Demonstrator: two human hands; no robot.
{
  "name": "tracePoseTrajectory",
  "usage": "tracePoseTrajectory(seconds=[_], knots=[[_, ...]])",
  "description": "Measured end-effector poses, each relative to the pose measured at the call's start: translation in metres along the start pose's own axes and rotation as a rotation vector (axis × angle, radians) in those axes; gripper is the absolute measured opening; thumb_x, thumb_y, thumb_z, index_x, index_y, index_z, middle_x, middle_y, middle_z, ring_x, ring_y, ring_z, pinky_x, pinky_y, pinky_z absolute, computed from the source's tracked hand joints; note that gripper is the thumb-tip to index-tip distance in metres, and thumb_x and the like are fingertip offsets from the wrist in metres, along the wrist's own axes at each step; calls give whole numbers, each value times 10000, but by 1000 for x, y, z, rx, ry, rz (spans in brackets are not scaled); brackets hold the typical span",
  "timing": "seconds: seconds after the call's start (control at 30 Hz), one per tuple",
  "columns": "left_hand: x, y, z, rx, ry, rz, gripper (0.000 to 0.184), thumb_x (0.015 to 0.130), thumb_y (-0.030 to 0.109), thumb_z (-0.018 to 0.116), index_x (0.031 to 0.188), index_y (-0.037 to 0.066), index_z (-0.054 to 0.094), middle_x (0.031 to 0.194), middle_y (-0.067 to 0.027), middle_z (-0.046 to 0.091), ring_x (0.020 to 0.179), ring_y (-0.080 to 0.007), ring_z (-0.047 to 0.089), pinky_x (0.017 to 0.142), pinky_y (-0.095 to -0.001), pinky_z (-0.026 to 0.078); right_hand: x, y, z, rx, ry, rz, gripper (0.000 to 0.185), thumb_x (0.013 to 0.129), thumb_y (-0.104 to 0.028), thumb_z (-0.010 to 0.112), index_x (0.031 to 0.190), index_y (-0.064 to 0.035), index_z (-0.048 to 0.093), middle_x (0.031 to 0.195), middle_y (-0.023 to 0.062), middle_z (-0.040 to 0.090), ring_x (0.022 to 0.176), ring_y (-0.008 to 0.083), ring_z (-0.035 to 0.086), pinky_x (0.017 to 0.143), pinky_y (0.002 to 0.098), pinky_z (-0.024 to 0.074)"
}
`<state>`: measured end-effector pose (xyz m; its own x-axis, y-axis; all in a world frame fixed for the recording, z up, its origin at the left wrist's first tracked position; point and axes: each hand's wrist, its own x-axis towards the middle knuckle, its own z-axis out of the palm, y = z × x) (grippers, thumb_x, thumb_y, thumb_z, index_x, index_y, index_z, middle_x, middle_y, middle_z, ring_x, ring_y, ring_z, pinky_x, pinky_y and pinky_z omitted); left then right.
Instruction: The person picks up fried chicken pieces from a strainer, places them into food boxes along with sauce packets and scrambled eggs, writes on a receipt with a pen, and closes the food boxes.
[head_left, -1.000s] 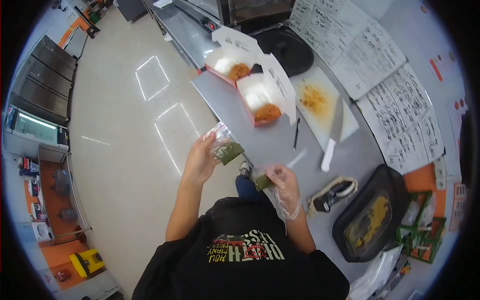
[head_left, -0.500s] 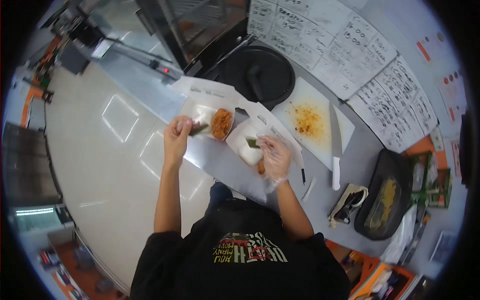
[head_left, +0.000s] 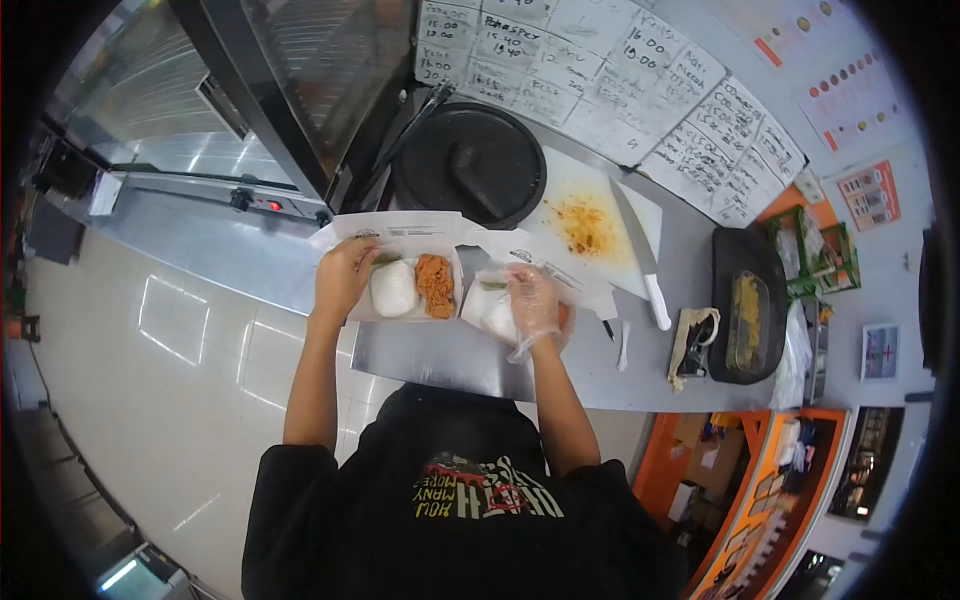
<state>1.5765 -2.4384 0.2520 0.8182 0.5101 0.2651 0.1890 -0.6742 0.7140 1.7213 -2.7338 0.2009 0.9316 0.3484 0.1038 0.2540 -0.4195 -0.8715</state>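
Note:
My bare left hand [head_left: 345, 276] reaches over the left open white box [head_left: 435, 312], fingers pinched on a small flat green piece [head_left: 386, 258] at its back left corner. In that box lie a mound of white rice [head_left: 394, 290] and a brown piece of fried chicken [head_left: 435, 284]. My right hand [head_left: 536, 300], in a clear plastic glove, is closed over the right open box [head_left: 472, 308]. A second green piece [head_left: 493, 285] is at its fingertips. Rice [head_left: 497, 318] shows below it; the hand covers most of the other food there.
Behind the boxes stands a round black lid [head_left: 480, 165]. A stained white cutting board [head_left: 590, 215] has a white-handled knife [head_left: 642, 255] along its right edge. Farther right are a tape dispenser [head_left: 693, 345] and a black tray [head_left: 722, 290]. A glass cabinet [head_left: 300, 90] rises at back left.
The view has turned and shifted, so the boxes and counter appear rotated. My left hand has come lower, to the box's back corner. My right hand has lowered its green piece toward the rice.

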Motion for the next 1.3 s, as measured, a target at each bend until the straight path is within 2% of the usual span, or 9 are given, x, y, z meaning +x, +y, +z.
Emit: tracePoseTrajectory(seconds=[0.13, 0.3, 0.53, 0.7, 0.77, 0.93, 1.07, 1.17, 1.3], knots=[[-6, -12, 6, 177, 69, 90, 145, 892, 109, 697, 1025, 54, 703, 985, -133, 712, 872, -344, 693, 737, -419, 559, 2, 9, 13, 277, 40, 108, 107, 892, -74, 676, 978, -29, 722, 968, 156, 739, 873, 249, 715, 807, 343, 545], [-6, 3, 12, 331, 299, 215, 136, 888, 88, 687, 1023, 70, 688, 1003, -118, 679, 919, -333, 665, 754, -427, 555, -6, -11, 8, 56, 188, 74, 129, 896, -88, 684, 999, -22, 726, 861, 98, 735, 808, 199, 700, 773, 327, 544], [-2, -8, 14, 244, 131, 93, 207, 851, 25, 707, 1056, 53, 685, 1053, -116, 659, 979, -330, 639, 800, -415, 532, -5, 3, 6, 307, 103, 271, 206, 900, -128, 702, 1060, 1, 715, 936, 158, 750, 872, 267, 726, 828, 346, 546], [-10, 21, 22, 463, 363, 254, 262, 860, 32, 709, 1118, 61, 673, 1105, -142, 633, 993, -318, 628, 760, -387, 538, -30, -3, -22, 140, 220, -91, 265, 900, -115, 692, 1148, -21, 700, 1089, 206, 720, 1046, 320, 695, 928, 387, 525], [-19, 36, 34, 413, 385, 140, 245, 875, 62, 699, 1117, 63, 663, 1106, -156, 628, 1034, -349, 607, 846, -427, 508, -58, -27, -63, 56, 248, -245, 249, 897, -83, 689, 1139, -24, 699, 1083, 200, 719, 1042, 322, 692, 923, 386, 529], [-40, 87, 73, 290, 475, 23, 239, 877, 96, 704, 1106, 44, 660, 1103, -168, 629, 1013, -362, 605, 855, -437, 491, -147, 22, -152, 362, 83, -129, 189, 907, -44, 682, 1093, -16, 692, 992, 151, 716, 895, 272, 705, 812, 368, 560], [-64, 119, 126, 141, 264, 114, 319, 820, 74, 712, 1136, 61, 675, 1083, -140, 639, 986, -367, 605, 909, -449, 485, -200, 81, -233, 227, 126, -35, 142, 912, -55, 690, 1049, -20, 705, 934, 131, 717, 806, 227, 703, 738, 350, 566], [-76, 158, 139, 569, -10, 368, 386, 760, 60, 728, 1142, 112, 707, 1025, -119, 633, 981, -369, 605, 947, -449, 485, -221, 120, -272, 213, 249, 87, 109, 906, -63, 702, 1005, -21, 719, 896, 129, 718, 795, 228, 700, 731, 337, 564], [-49, 142, 151, 786, -202, 255, 368, 743, 81, 735, 1100, 166, 742, 993, -109, 622, 982, -356, 618, 928, -452, 507, -223, 161, -321, 154, 335, 142, 111, 903, -64, 709, 1000, -9, 720, 889, 130, 720, 791, 214, 700, 734, 323, 562]])
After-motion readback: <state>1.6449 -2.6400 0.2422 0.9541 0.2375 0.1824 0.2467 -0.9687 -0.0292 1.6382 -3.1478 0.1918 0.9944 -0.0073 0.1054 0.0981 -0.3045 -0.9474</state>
